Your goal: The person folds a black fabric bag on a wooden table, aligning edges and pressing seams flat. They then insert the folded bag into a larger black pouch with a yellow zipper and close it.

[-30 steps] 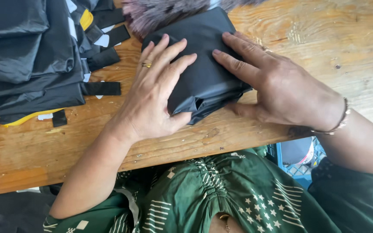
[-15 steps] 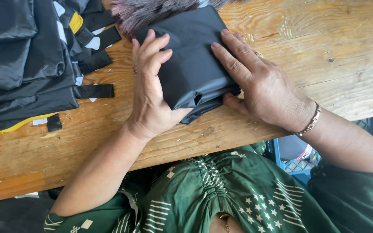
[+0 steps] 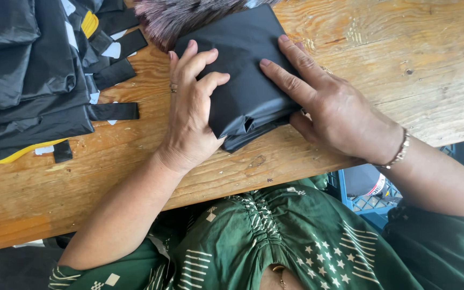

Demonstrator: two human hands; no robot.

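Nearest you, your green patterned garment (image 3: pixel 296 241) fills the lower frame, and a blue crate (image 3: pixel 361 201) shows below the table edge on your right side.

On the wooden table (image 3: pixel 382 64), close to its near edge, lies the folded black fabric bundle (image 3: pixel 248 80), layered edges facing you. Your left hand (image 3: pixel 191 115) is cupped against the bundle's left side, fingers curled over its top edge and thumb at the near corner; it grips rather than lies flat. Your right hand (image 3: pixel 334 110) lies open and flat, fingers spread and pressing down on the top face, thumb tucked at the near right edge.

Judgement: the step in hand is pressing and squaring the fold. The next move appears to call for steady downward pressure from the right while the left aligns the loose layers at the near corner, which gape slightly.

Further off, a tuft of purplish fur trim (image 3: pixel 183 19) touches the bundle's far edge. To the far left sits a stack of black fabric pieces (image 3: pixel 28 70) with straps and yellow trim.
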